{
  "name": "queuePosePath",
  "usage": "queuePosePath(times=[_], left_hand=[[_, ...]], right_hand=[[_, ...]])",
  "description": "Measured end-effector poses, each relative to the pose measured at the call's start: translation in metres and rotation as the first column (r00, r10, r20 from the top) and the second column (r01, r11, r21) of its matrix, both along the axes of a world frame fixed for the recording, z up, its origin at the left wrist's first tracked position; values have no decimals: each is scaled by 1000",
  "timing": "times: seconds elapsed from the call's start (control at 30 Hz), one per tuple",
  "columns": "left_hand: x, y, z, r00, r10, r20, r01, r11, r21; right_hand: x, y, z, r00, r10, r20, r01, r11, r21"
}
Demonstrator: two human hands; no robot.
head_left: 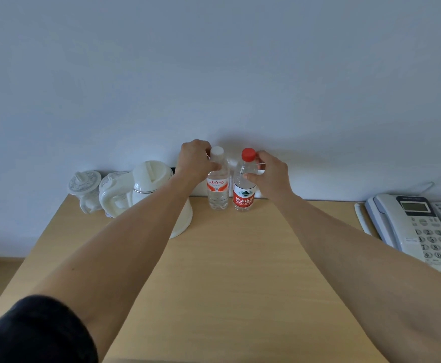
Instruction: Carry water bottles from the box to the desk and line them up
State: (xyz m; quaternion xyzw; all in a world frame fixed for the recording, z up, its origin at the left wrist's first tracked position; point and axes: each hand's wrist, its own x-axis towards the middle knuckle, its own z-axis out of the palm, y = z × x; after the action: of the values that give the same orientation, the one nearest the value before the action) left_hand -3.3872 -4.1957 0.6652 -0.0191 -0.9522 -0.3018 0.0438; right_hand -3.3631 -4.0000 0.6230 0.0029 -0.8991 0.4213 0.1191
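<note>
While both bottles stand side by side at the far edge of the surface [240, 271], close to the wall, the hands hold them near the top. The left hand [194, 161] has its fingers curled round the white-capped bottle [217, 189]. The right hand [270, 174] pinches the red-capped bottle [244, 189]. They are tall and thin, so a bump while letting go could tip one over. A white kettle [159, 184] sits just left, and a phone [418, 226] far right.
</note>
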Motion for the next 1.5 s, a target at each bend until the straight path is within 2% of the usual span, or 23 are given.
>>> queuePosePath(times=[0.53,0.7,0.87,1.0,1.17,1.33,1.5], left_hand=[[3,0,7,999,24,42,-23,999,-42],[4,-2,23,998,58,-18,-59,996,-67],[7,2,45,992,38,-119,-47,996,-75],[11,15,62,979,-41,-199,22,995,-96],[25,57,70,942,-223,-249,171,962,-213],[44,117,64,867,-450,-212,363,864,-349],[69,186,50,771,-620,-144,531,752,-391]], right_hand=[[4,4,10,997,21,69,-24,998,52],[5,8,20,995,7,104,-18,994,112],[9,11,32,993,-25,119,14,996,89],[14,15,43,992,-60,113,48,993,105],[35,38,54,983,-164,84,149,976,161],[81,89,59,945,-312,101,283,931,231],[146,152,58,873,-472,126,425,861,278]])
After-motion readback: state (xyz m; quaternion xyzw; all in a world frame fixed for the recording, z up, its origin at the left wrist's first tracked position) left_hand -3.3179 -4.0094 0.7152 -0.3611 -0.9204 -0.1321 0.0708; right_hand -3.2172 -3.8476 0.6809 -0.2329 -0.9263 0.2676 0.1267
